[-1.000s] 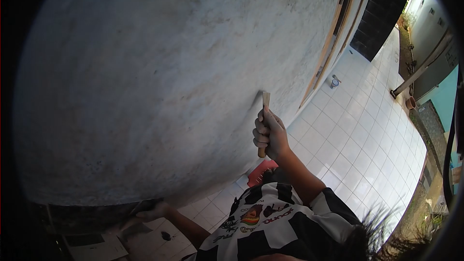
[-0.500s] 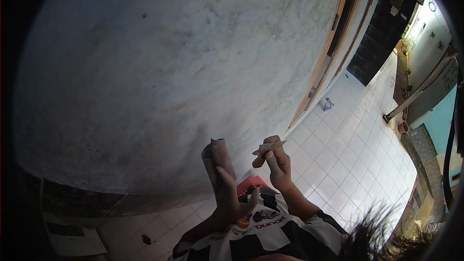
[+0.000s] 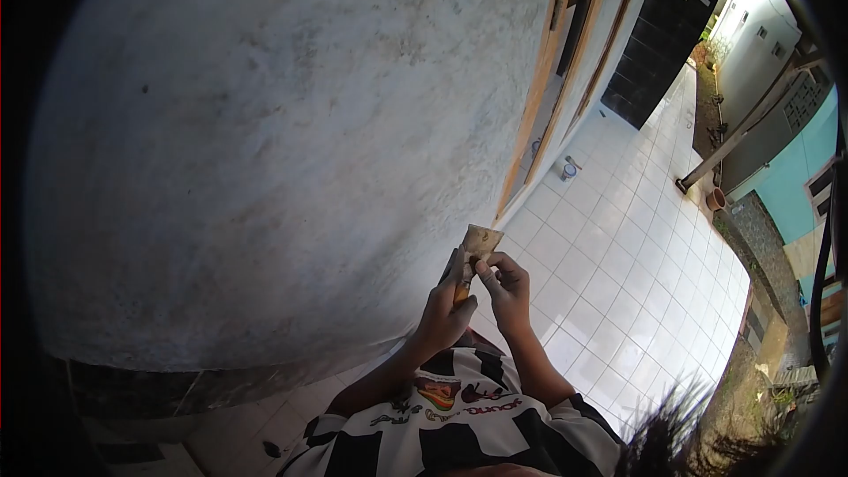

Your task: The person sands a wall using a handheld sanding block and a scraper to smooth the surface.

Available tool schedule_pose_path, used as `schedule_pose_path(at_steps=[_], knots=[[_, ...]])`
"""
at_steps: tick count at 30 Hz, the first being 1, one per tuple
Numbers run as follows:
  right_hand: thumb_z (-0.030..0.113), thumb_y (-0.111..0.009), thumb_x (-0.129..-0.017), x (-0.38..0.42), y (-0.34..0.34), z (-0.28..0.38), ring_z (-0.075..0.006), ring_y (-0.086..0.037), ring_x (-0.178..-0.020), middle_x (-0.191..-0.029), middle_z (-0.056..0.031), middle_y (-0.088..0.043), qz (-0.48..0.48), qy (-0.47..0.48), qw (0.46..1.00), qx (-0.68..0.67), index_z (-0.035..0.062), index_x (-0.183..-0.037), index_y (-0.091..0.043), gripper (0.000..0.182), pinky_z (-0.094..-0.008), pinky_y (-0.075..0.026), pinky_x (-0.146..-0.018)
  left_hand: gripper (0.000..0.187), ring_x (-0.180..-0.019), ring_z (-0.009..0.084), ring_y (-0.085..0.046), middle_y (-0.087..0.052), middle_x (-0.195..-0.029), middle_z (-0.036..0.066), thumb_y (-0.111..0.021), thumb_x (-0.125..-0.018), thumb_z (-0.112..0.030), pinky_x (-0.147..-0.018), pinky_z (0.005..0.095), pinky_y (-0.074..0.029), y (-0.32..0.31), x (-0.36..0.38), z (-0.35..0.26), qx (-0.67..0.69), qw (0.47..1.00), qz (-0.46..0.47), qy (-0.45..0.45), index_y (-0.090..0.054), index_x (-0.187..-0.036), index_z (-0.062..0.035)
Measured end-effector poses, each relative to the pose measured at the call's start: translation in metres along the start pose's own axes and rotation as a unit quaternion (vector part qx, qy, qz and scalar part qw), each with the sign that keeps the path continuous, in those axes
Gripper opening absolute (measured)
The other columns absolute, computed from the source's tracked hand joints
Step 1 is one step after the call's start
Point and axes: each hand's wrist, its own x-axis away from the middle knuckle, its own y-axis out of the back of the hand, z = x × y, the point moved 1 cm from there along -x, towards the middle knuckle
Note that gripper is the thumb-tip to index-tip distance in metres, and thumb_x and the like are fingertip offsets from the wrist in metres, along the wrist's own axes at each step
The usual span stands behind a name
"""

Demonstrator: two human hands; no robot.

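Observation:
A putty knife (image 3: 483,239) with a pale, stained blade and a yellowish handle is between my two hands, blade pointing up and away from me. My left hand (image 3: 442,311) is closed around the handle, its thumb below and fingers along the far side. A dark edge shows beside those fingers, where the curled grey-brown sheet was; most of it is hidden. With thumb and forefinger, my right hand (image 3: 507,290) pinches the tool near the base of the blade. Greyish dust coats the fingers. Close on the left rises a mottled whitish wall (image 3: 291,150).
White floor tiles (image 3: 609,291) stretch to the right. A small can (image 3: 568,171) stands near the wooden door frame (image 3: 530,115). Farther off are a leaning post (image 3: 738,143) and a clay pot (image 3: 715,200). A dark object (image 3: 272,449) lies on the floor lower left.
My hands have come together at the putty knife, and its blade has turned to point upward. The curled sheet, plainly visible in my left hand before, is now mostly hidden. The view has shifted right.

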Motion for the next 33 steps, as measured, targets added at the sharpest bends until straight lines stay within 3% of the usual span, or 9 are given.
schedule_pose_path(at_steps=[5, 8, 10, 14, 17, 21, 23, 29, 33], knots=[[0.038, -0.042, -0.105, -0.002, 0.027, -0.014, -0.0135, -0.052, -0.105, -0.114, -0.0039, -0.06, -0.073, -0.031, 0.997, -0.023, 0.0067, -0.117, -0.058, 0.037, -0.0291, -0.038, -0.09, 0.038, -0.071, 0.0134, -0.051, -0.054, -0.075, 0.0, -0.055, -0.079, -0.003, -0.068, 0.0305, -0.043, -0.007, -0.004, 0.035, 0.258, 0.951, 0.025, 0.172, -0.059, -0.116, 0.0038], [0.052, -0.034, -0.104, -0.004, 0.041, -0.044, -0.0212, -0.048, -0.124, -0.128, -0.0085, -0.056, -0.074, -0.145, 0.973, -0.162, 0.0072, -0.129, -0.052, 0.055, -0.0431, -0.036, -0.099, 0.063, -0.077, 0.0093, -0.051, -0.06, -0.096, 0.003, -0.05, -0.079, -0.006, -0.073, 0.024, -0.043, -0.001, -0.01, 0.01, 0.357, 0.917, 0.037, 0.174, -0.045, -0.141, 0.0038], [0.054, -0.035, -0.103, -0.003, 0.044, -0.045, -0.0217, -0.048, -0.123, -0.129, -0.009, -0.056, -0.066, -0.171, 0.966, -0.18, 0.0071, -0.13, -0.051, 0.057, -0.043, -0.036, -0.1, 0.068, -0.09, 0.0061, -0.053, -0.059, -0.125, 0.013, -0.046, -0.08, -0.007, -0.08, 0.0175, -0.041, 0.006, -0.007, -0.002, 0.395, 0.904, 0.045, 0.155, -0.037, -0.146, 0.0064], [0.055, -0.044, -0.099, -0.002, 0.045, -0.048, -0.0219, -0.05, -0.121, -0.128, -0.0102, -0.055, 0.063, -0.172, 0.964, -0.191, 0.006, -0.132, -0.051, 0.06, -0.0405, -0.039, -0.099, 0.068, -0.106, 0.0111, -0.057, -0.056, -0.133, 0.018, -0.046, -0.081, -0.007, -0.089, 0.0195, -0.041, 0.005, -0.002, 0.024, 0.498, 0.855, 0.048, 0.134, -0.035, -0.146, 0.008], [0.039, -0.062, -0.095, -0.004, 0.037, -0.049, -0.0214, -0.053, -0.117, -0.122, -0.0084, -0.057, 0.086, -0.147, 0.968, -0.182, 0.0066, -0.129, -0.054, 0.047, -0.0353, -0.044, -0.093, 0.068, -0.083, 0.0051, -0.052, -0.061, -0.121, 0.014, -0.047, -0.08, -0.008, -0.073, 0.0162, -0.04, 0.006, -0.002, 0.017, 0.468, 0.871, 0.043, 0.146, -0.036, -0.146, 0.0084], [0.015, -0.078, -0.084, -0.014, 0.032, -0.049, -0.0211, -0.054, -0.113, -0.111, -0.0075, -0.06, 0.101, 0.105, 0.983, 0.113, 0.0032, -0.112, -0.064, 0.034, -0.0327, -0.049, -0.083, 0.075, -0.063, 0.0023, -0.044, -0.064, -0.105, 0.009, -0.052, -0.076, -0.014, -0.061, 0.0167, -0.037, 0.037, 0.012, 0.006, 0.426, 0.888, 0.072, 0.16, -0.038, -0.147, 0.0053], [0.016, -0.076, -0.085, -0.018, 0.029, -0.047, -0.0196, -0.06, -0.101, -0.1, -0.0079, -0.066, 0.238, 0.149, 0.949, 0.139, 0.0018, -0.103, -0.068, 0.024, -0.0315, -0.05, -0.08, 0.073, -0.105, 0.0146, -0.061, -0.063, -0.121, 0.018, -0.052, -0.072, -0.01, -0.089, 0.0213, -0.042, 0.05, 0.023, 0.03, 0.241, 0.942, 0.072, 0.223, -0.043, -0.143, 0.0064], [0.013, -0.073, -0.088, -0.024, -0.004, -0.039, -0.0143, -0.063, -0.078, -0.09, -0.009, -0.072, 0.303, 0.112, 0.943, 0.074, 0.0003, -0.101, -0.068, 0.019, -0.0299, -0.05, -0.08, 0.073, -0.08, 0.0087, -0.06, -0.068, -0.118, 0.016, -0.053, -0.07, -0.008, -0.078, 0.0202, -0.045, 0.078, 0.045, 0.015, 0.291, 0.951, -0.021, 0.097, -0.048, -0.142, 0.0026], [0.013, -0.07, -0.091, -0.036, -0.008, -0.019, -0.0108, -0.061, -0.081, -0.089, -0.0064, -0.07, 0.327, 0.112, 0.937, 0.05, -0.0007, -0.098, -0.067, 0.016, -0.0287, -0.049, -0.078, 0.06, -0.113, 0.0246, -0.063, -0.066, -0.118, 0.021, -0.053, -0.08, -0.01, -0.103, 0.033, -0.04, 0.091, 0.08, 0.027, 0.188, 0.967, -0.085, 0.148, -0.049, -0.137, 0.0082]])
